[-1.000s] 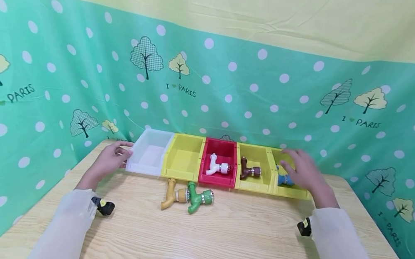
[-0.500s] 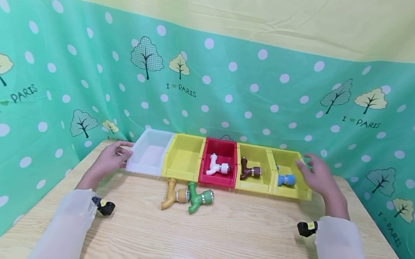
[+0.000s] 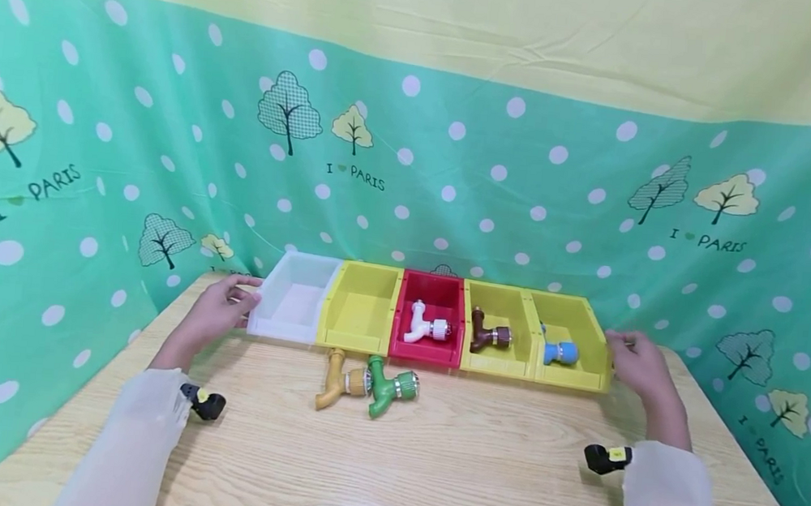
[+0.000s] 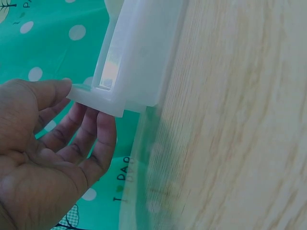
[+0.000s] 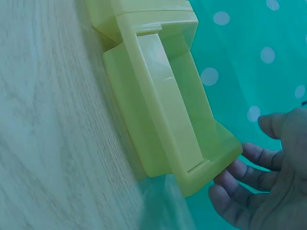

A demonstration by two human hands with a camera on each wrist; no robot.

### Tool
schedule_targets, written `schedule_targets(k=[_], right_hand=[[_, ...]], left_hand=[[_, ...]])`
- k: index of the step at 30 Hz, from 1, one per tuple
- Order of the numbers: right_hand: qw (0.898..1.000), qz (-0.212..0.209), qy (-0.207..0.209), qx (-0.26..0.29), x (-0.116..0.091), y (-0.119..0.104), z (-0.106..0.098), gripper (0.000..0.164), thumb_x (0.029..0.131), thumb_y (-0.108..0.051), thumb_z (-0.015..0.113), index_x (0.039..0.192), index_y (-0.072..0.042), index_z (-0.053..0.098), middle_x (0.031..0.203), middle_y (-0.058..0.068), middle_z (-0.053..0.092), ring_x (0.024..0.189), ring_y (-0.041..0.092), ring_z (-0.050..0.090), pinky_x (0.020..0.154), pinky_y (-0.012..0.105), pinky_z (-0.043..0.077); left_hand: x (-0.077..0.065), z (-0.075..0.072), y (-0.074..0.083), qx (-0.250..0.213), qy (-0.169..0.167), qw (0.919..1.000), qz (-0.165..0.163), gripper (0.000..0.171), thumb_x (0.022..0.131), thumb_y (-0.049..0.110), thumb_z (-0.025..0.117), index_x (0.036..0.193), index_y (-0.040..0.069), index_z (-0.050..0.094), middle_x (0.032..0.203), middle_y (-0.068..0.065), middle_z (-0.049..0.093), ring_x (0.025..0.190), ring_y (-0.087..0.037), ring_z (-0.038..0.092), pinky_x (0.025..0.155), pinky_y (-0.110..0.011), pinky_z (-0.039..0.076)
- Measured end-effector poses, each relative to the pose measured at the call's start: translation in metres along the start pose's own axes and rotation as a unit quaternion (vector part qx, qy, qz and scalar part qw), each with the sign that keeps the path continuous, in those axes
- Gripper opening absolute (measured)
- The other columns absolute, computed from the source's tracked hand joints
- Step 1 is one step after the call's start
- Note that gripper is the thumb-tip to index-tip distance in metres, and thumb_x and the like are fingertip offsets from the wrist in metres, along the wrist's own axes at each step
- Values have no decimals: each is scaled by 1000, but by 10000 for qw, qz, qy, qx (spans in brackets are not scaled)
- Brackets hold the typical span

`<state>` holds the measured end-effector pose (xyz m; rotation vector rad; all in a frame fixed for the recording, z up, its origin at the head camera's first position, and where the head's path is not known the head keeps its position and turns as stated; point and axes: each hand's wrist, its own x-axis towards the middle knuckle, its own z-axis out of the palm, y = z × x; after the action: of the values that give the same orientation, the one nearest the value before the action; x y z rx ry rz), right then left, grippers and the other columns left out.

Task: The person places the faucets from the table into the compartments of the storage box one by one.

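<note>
A row of joined bins stands at the back of the table in the head view. My left hand [image 3: 219, 312] grips the rim of the translucent white bin [image 4: 144, 57] at the row's left end, thumb at the edge and fingers below. My right hand [image 3: 644, 366] touches the outer side of the end yellow bin [image 5: 192, 177] with its fingertips; its thumb stands apart. Inside that bin lies a blue tap [image 3: 560, 353]. A brown tap [image 3: 490, 334] is in the yellow bin beside it, and a white tap [image 3: 428, 325] in the red bin [image 3: 425, 354].
Another yellow bin [image 3: 356, 339] sits between the white and red ones. In front of the row, a mustard-yellow tap [image 3: 340, 381] and a green tap [image 3: 390, 388] lie side by side on the wooden table [image 3: 429, 467]. A polka-dot cloth [image 3: 470, 186] hangs behind.
My right hand has moved right, from above the blue tap's bin to that bin's outer side. The blue tap shows more fully. My left hand has stayed in place.
</note>
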<state>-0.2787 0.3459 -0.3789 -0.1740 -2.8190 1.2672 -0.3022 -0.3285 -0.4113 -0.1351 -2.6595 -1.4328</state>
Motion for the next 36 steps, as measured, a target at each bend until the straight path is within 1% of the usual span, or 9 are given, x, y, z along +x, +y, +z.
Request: schedule_targets(k=[3,5,7,10,14,19,22,29,36], right_hand=[[9984,318,24,474,1,7,2,71,110,-45,28,148,15,31,141,36,42,121,46,53,95,52,56],[9972,430,0,619,2,11,3,68,111,-43,28,145,15,36,134,32,48,112,40,59,90,46,60],[9962,497,-67,714,3,15,3,65,111,-40,28,145,14,39,130,30,52,105,34,62,85,41,61],[9933,648,-228,929,3,19,2,64,111,-38,28,147,14,40,126,26,55,97,26,63,80,35,61],[9883,884,-355,1194,2,24,1,66,111,-41,29,145,15,39,124,23,54,95,22,61,79,33,60],[9843,980,-374,1422,1,28,1,68,110,-46,33,143,13,41,122,18,55,94,19,61,79,31,60],[9820,946,-432,1578,1,30,-1,67,109,-47,36,142,11,43,118,14,57,92,16,62,79,31,60],[9800,874,-562,1697,3,34,-2,63,109,-38,40,146,13,38,113,11,58,90,12,63,79,29,60],[9783,815,-590,1809,8,36,3,67,109,-40,43,146,15,37,112,8,59,89,10,63,80,27,60]], left_hand=[[0,0,1,18,3,10000,11,47,109,30,52,149,6,47,122,-26,58,103,-36,64,79,-36,63],[0,0,1,26,7,10000,24,47,109,29,52,149,6,46,122,-26,58,102,-36,64,78,-36,63],[0,1,2,48,13,10000,26,46,109,28,52,149,6,46,122,-26,58,101,-36,64,78,-36,63],[0,1,3,63,14,10000,24,46,109,28,52,149,6,46,121,-26,58,101,-36,65,78,-36,63],[1,1,3,49,2,10000,28,47,109,29,52,149,5,46,121,-26,58,100,-36,65,78,-37,63],[3,1,2,38,0,10000,81,47,109,30,52,149,5,46,121,-26,59,100,-36,65,79,-38,63],[4,1,2,44,-4,9999,121,47,109,29,52,149,5,46,121,-26,59,101,-36,64,80,-38,63],[4,4,1,5,-24,9999,106,47,109,29,52,149,6,46,121,-26,58,102,-37,64,79,-37,63],[0,2,2,175,71,9998,15,48,109,32,51,149,7,46,124,-25,58,105,-37,63,80,-40,63]])
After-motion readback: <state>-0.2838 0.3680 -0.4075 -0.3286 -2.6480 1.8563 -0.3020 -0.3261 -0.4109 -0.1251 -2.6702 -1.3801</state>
